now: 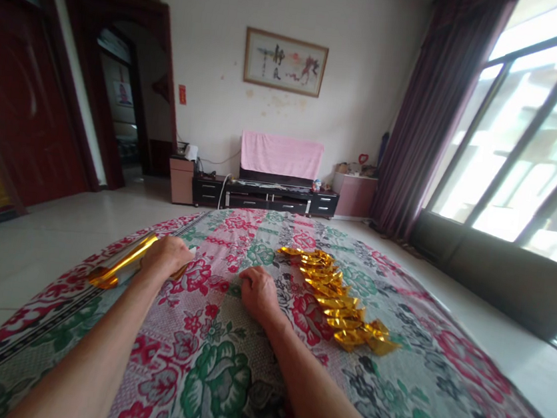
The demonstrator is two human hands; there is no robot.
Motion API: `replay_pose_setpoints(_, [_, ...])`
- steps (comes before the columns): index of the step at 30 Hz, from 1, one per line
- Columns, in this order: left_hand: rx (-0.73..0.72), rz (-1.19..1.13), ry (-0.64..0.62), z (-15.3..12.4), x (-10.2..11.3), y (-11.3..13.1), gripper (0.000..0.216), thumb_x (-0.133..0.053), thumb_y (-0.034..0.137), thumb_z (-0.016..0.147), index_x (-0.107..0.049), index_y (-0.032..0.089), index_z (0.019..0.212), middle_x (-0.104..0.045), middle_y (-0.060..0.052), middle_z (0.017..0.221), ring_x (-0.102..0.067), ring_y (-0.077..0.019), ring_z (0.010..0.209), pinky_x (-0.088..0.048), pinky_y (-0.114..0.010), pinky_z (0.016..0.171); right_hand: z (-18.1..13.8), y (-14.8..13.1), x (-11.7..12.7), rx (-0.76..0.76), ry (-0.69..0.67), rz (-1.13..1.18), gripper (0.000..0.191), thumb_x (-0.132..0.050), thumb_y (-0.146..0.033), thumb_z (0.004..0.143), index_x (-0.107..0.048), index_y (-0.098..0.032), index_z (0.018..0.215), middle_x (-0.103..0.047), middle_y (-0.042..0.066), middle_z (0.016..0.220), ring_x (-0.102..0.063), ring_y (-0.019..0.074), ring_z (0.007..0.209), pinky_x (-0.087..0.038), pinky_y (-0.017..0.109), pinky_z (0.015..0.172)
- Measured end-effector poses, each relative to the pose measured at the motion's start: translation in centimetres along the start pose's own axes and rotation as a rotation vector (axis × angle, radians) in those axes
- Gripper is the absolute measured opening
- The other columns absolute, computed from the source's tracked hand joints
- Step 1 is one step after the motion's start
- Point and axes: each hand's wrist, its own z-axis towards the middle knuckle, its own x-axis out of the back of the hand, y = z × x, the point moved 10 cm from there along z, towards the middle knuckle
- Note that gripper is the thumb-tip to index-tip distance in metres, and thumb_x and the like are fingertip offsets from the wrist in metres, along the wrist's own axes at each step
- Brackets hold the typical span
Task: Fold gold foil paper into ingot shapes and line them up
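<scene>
My left hand [168,256] is closed on a sheet of gold foil paper, whose pale edge and gold side peep out around the fingers. Under and beside that wrist lies a curled stack of gold foil paper [124,262], shiny gold outside and pale within. My right hand [259,292] rests over the middle of the tablecloth with its fingers curled in, and nothing shows in it. To its right, folded gold foil ingots [331,295] lie in a slanting row, several of them close against each other.
A floral tablecloth [217,390] in red, green and grey covers the round table. Beyond stands a low black TV cabinet [249,200] with a pink cloth [282,154] above it. Windows [532,144] and a purple curtain [414,117] are on the right, doors on the left.
</scene>
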Motion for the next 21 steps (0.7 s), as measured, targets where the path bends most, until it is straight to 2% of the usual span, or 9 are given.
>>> replay_pose_setpoints(7, [0.005, -0.051, -0.012, -0.6, 1.0, 0.2, 0.032, -0.060, 0.051, 0.053, -0.065, 0.022, 0.067, -0.065, -0.002, 0.062, -0.059, -0.0188, 0.058, -0.035, -0.024, 0.047, -0.1, 0.0, 0.1, 0.007, 0.007, -0.001, 0.025, -0.042, -0.007, 0.072, -0.065, -0.017, 0.078, -0.062, 0.005, 0.080, -0.055, 0.0132, 0.078, -0.040, 0.021, 0.075])
replay_pose_setpoints(21, [0.028, -0.070, 0.074, -1.4, 3.3, 1.3, 0.037, -0.058, 0.056, 0.056, -0.063, 0.021, 0.065, -0.063, -0.002, 0.058, -0.057, -0.0179, 0.056, -0.034, -0.024, 0.048, 0.1, 0.5, 0.0, -0.023, 0.012, 0.029, 0.028, -0.043, -0.006, 0.072, -0.066, -0.017, 0.083, -0.063, 0.005, 0.084, -0.057, 0.0140, 0.079, -0.042, 0.023, 0.076])
